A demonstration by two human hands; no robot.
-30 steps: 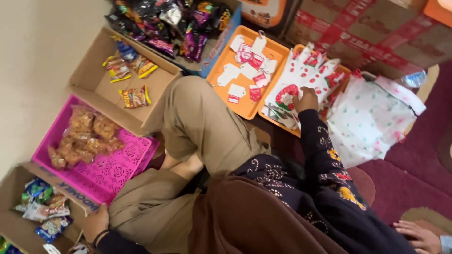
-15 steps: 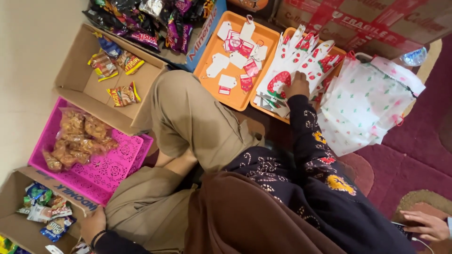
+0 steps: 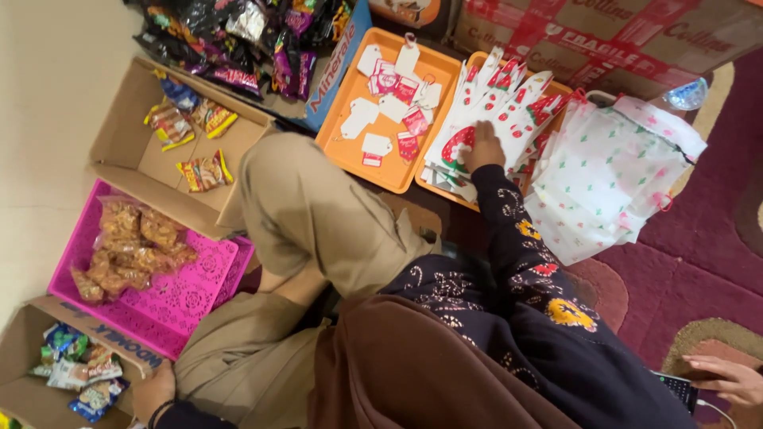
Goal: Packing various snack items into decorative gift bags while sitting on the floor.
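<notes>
- At the far left sits a bright pink plastic basket (image 3: 183, 306) with holes in its sides, and a clear bag of brown crunchy snacks (image 3: 131, 246) lies in it.
- Below it, a brown cardboard box (image 3: 20, 373) holds small blue and green snack packets (image 3: 75, 369).
- The person's left hand (image 3: 155, 393) rests low beside that box. Its fingers are tucked out of sight, so I cannot tell if it is open or has hold of anything.
- Higher up, another open cardboard box (image 3: 131, 119) holds a few yellow and red snack packs (image 3: 205, 169).
- In the middle, an orange plastic tray (image 3: 350, 151) carries small white and red paper tags (image 3: 393, 103).
- Next to it, the right hand (image 3: 482, 147) lies flat on a fanned stack of white flat bags with red strawberry prints (image 3: 501, 103), in a second orange tray. The fingers press down on the top bag; I cannot tell if they pinch it.
- Those bags look thin, light and floppy, and likely slide on each other. A pinch at one edge or corner should lift a single bag.
- To the right lies a soft pile of white cloth bags with little green and red prints (image 3: 612, 175).
- At the bottom right, another person's hand (image 3: 735, 380) touches a dark device.
</notes>
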